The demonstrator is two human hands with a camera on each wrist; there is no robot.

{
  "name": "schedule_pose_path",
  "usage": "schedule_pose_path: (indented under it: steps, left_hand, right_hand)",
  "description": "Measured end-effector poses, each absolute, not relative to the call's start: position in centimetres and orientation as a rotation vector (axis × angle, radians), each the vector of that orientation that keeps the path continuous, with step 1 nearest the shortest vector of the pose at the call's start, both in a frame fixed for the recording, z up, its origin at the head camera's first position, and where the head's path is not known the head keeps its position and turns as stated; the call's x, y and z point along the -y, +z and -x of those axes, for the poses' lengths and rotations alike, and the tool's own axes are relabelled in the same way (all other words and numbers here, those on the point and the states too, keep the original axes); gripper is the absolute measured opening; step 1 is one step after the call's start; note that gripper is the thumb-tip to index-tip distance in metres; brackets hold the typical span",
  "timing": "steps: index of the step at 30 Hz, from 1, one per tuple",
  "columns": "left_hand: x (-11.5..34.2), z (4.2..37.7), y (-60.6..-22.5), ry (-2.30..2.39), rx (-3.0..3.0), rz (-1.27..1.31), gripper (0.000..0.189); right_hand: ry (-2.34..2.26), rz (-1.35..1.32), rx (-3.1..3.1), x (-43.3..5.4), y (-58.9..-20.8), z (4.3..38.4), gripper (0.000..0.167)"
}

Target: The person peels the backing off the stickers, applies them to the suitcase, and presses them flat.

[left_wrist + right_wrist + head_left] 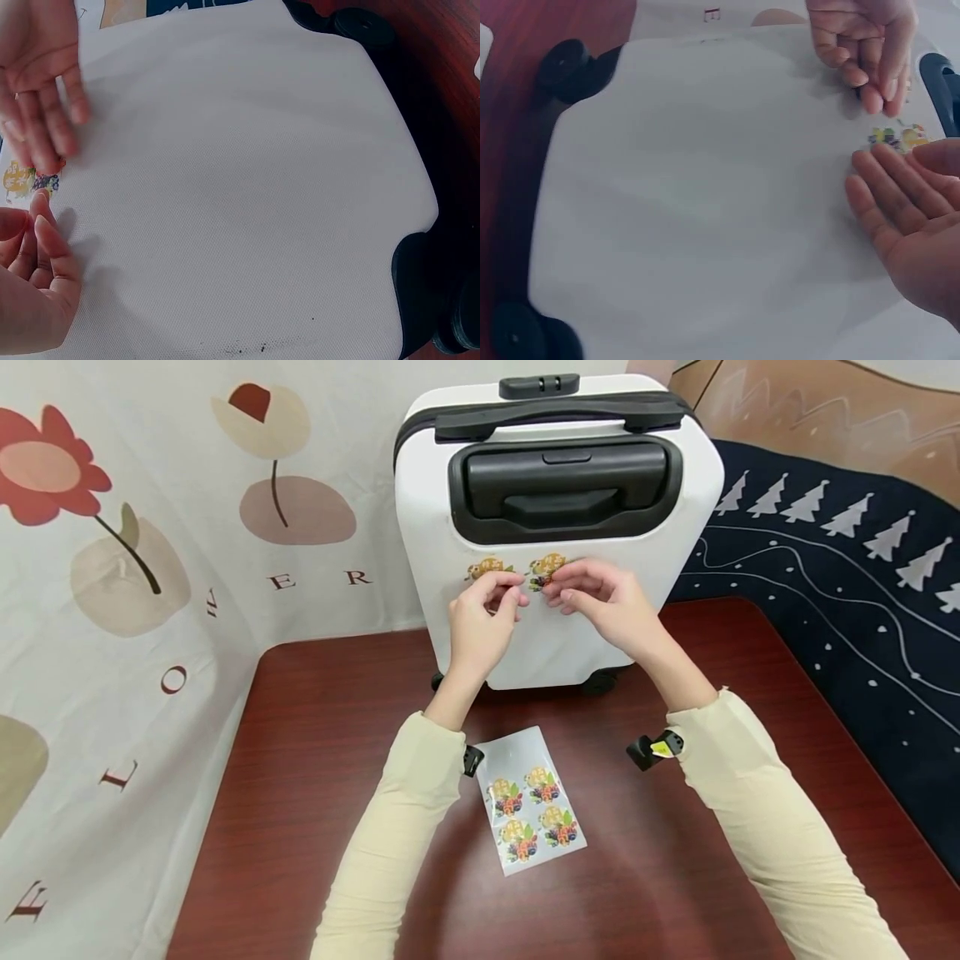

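Two round stickers with gold lettering and colourful fruit are on the front of a white suitcase (558, 656), below its black handle recess. My left hand (480, 627) partly covers the left sticker (487, 566), its fingers bent loosely with nothing visible between them. At the lower right edge of the right sticker (546, 565) are the relaxed fingertips of my right hand (603, 597). In the left wrist view, that sticker (26, 178) shows between the two hands. The right wrist view shows the sticker (900, 136) just beyond my right fingertips.
A sheet (517, 756) bearing several similar fruit stickers lies on the dark red table (330, 760), in front of the suitcase. The suitcase stands on small black wheels (600, 682). Behind are a flower-print cloth (172, 427) and a dark tree-patterned cloth (847, 602).
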State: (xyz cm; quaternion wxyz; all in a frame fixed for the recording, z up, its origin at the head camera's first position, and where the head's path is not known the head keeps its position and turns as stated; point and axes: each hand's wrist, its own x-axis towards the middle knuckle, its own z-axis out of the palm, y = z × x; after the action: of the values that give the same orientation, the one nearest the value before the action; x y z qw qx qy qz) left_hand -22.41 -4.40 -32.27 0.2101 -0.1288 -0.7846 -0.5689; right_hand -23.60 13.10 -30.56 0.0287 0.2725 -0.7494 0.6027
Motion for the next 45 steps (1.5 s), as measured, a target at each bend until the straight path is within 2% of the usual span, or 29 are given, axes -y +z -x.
schedule_pose_path:
  steps: [9,19,30,37,45]
  left_hand:
    - [4.4,22.4,-32.2,-1.592,2.171,0.354,0.013]
    - [4.3,22.2,-32.2,-1.585,2.199,0.344,0.013]
    - [4.3,22.2,-32.1,-1.606,2.199,0.333,0.012]
    - [4.4,22.2,-32.2,-1.611,2.203,0.336,0.012]
    - [4.5,22.2,-32.1,-1.609,2.212,0.332,0.012]
  right_hand:
    - [1.857,-0.995,2.197,-12.2,-29.3,23.7,0.017]
    - [1.750,-0.948,2.404,-12.5,-31.1,23.9,0.016]
    - [1.812,-0.928,2.288,-13.7,-28.5,23.6,0.017]
    - [1.707,-0.838,2.461,-14.1,-30.5,24.1,0.014]
    - [1.790,-1.006,2.346,-13.5,-29.0,23.8,0.018]
